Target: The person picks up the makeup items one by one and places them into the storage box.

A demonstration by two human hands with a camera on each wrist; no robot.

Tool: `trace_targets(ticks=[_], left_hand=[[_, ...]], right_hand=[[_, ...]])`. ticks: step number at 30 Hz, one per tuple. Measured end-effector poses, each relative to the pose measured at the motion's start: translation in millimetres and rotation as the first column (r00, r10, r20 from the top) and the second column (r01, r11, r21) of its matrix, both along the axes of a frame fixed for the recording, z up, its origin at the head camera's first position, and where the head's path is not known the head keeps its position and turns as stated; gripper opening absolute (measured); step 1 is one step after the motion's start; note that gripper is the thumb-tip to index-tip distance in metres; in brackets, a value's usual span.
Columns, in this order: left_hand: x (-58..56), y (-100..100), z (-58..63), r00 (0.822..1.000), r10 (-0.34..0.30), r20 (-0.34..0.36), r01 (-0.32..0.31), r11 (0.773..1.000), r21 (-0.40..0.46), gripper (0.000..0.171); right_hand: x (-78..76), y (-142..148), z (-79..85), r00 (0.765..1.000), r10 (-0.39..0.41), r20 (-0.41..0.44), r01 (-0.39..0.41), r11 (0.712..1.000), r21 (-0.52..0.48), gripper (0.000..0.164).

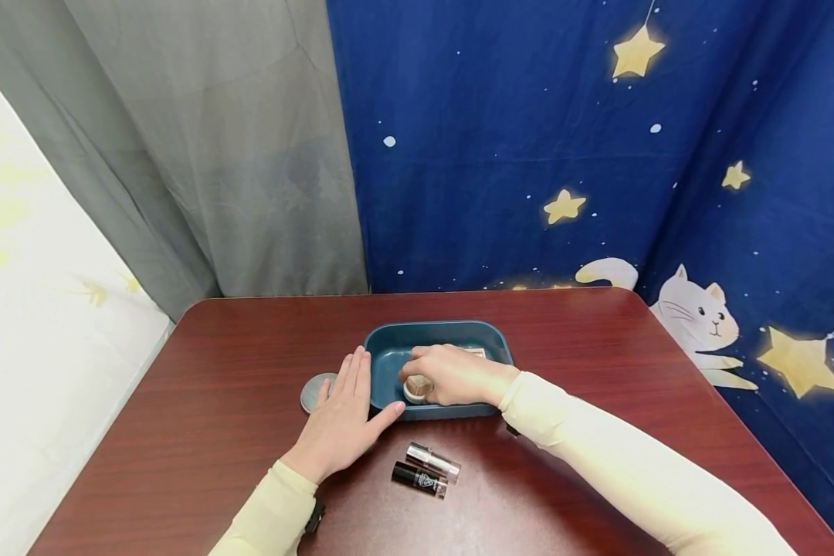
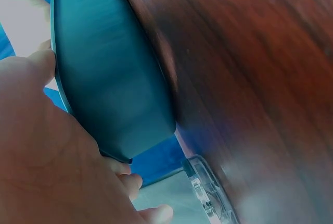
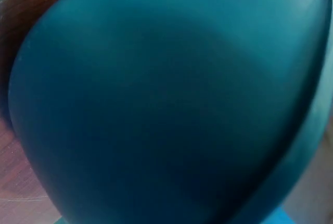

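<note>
My right hand (image 1: 452, 374) reaches into a dark teal bin (image 1: 438, 413). Its curled fingers grip a small round container (image 1: 417, 388) with a pale rim and a tan-brown face, low inside the bin near the front wall. My left hand (image 1: 344, 421) lies along the bin's left end with straight fingers, its thumb at the front rim. In the left wrist view that hand (image 2: 57, 146) is right at the rim of the bin (image 2: 109, 67). The bin's outer wall (image 3: 156, 88) fills most of the right wrist view, and the right fingers are hidden there.
A round grey compact-like disc (image 1: 311, 392) lies left of the bin, partly behind the left fingers. A silver tube (image 1: 431, 462) and a black tube (image 1: 417, 479) with clear ends lie in front. A pale flat piece (image 1: 476, 352) shows inside the bin. Curtains hang behind the table (image 1: 563, 324).
</note>
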State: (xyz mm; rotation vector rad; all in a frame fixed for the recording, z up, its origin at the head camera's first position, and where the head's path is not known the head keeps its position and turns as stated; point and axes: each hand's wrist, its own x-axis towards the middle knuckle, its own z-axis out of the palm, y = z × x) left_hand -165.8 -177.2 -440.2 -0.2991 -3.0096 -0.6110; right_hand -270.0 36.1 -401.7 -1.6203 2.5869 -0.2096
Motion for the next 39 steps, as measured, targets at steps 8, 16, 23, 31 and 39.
trace_targets(ticks=[8,16,23,31,39], left_hand=[[0.4,0.0,0.6,1.0,-0.002,-0.02,0.002,1.0,0.005,0.102],[0.9,0.2,1.2,1.0,-0.002,-0.026,0.002,1.0,0.0,0.101],[1.2,0.3,1.8,1.0,-0.003,-0.022,0.003,1.0,0.002,0.101],[2.2,0.6,1.9,1.0,0.0,-0.031,0.0,1.0,0.005,0.099],[2.2,0.3,1.5,0.999,0.005,-0.038,-0.006,1.0,-0.005,0.1]], right_hand=[[-2.6,-0.3,-0.6,0.999,0.016,0.036,-0.017,1.0,0.023,0.038],[-2.4,-1.1,-0.4,0.998,0.002,0.064,-0.005,0.999,0.048,0.04],[-1.7,-1.5,-0.7,0.997,0.01,0.075,-0.014,0.999,0.048,0.04],[-3.0,-1.2,-2.5,0.993,0.005,0.115,-0.01,0.999,0.039,0.04],[-4.6,-0.4,-4.4,0.993,0.02,0.119,-0.023,0.999,0.026,0.04]])
